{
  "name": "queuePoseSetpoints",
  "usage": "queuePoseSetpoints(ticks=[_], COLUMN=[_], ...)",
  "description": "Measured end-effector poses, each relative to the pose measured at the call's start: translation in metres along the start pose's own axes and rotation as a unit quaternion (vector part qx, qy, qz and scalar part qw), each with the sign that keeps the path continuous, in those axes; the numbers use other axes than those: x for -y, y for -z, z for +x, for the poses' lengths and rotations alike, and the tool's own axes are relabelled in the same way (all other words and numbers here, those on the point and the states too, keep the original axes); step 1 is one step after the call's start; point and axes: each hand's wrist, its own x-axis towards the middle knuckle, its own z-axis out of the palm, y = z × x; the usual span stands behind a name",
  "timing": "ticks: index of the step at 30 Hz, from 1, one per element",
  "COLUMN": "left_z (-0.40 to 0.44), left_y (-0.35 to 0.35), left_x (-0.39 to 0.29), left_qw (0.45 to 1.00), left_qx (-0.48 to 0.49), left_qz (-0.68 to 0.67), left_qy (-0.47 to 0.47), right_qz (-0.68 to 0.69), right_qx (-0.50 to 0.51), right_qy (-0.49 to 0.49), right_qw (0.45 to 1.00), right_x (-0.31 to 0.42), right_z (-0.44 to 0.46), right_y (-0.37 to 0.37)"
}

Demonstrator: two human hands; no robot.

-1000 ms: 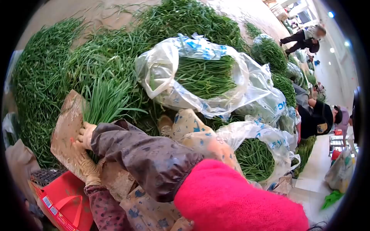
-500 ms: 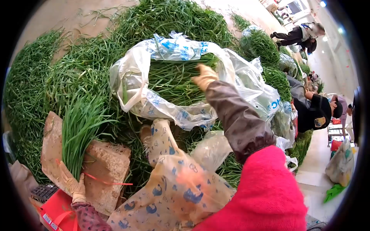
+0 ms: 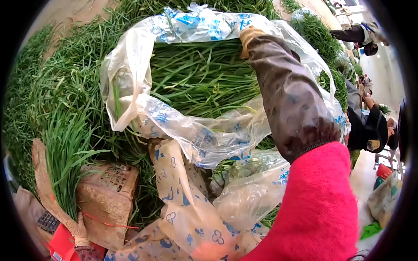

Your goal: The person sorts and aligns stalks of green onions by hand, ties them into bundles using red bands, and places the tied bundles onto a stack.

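Observation:
In the head view my left hand (image 3: 77,230), in a pale glove, is closed around the lower ends of a bunch of green chives (image 3: 63,161). The bunch leans upright against a worn, tan wooden stand (image 3: 106,198). A thin red tie (image 3: 109,221) runs out beside the stems. My right hand (image 3: 250,39), gloved too, is at the far right rim of a clear plastic bag (image 3: 139,111) with blue print, its fingers bent over the edge and partly hidden by the sleeve. Inside the open bag lie many long chives (image 3: 200,82), mostly sideways.
Loose chives (image 3: 65,95) are heaped around the bag. A patterned apron (image 3: 187,204) covers my lap, and another clear bag (image 3: 248,195) lies beside it. A red box (image 3: 65,243) stands at lower left. Other people, one in black clothing (image 3: 370,130), are at right.
My right hand has moved from above the chives to the bag's far right rim. The view has shifted closer to the bag. My left hand stays at the bunch.

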Motion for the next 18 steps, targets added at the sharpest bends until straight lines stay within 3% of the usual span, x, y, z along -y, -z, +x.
queuePoseSetpoints(ticks=[6, 8, 13, 18], left_z=[-0.006, -0.006, 0.0, 0.023], left_y=[-0.001, -0.003, 0.004, 0.038], left_x=[0.01, 0.01, 0.003, -0.078], left_qw=[0.995, 1.0, 1.0, 0.995], left_qx=[0.061, 0.012, 0.012, -0.052], left_qz=[-0.003, -0.018, 0.008, 0.055], left_qy=[0.075, 0.019, -0.008, -0.067], right_qz=[-0.025, -0.032, -0.03, 0.06], right_qx=[0.035, 0.044, 0.063, 0.144], right_qy=[0.022, 0.031, 0.068, 0.095], right_qw=[0.999, 0.998, 0.995, 0.983], right_x=[0.003, 0.003, 0.009, 0.015], right_z=[0.012, 0.014, 0.002, -0.03], right_y=[0.012, 0.019, 0.061, 0.13])
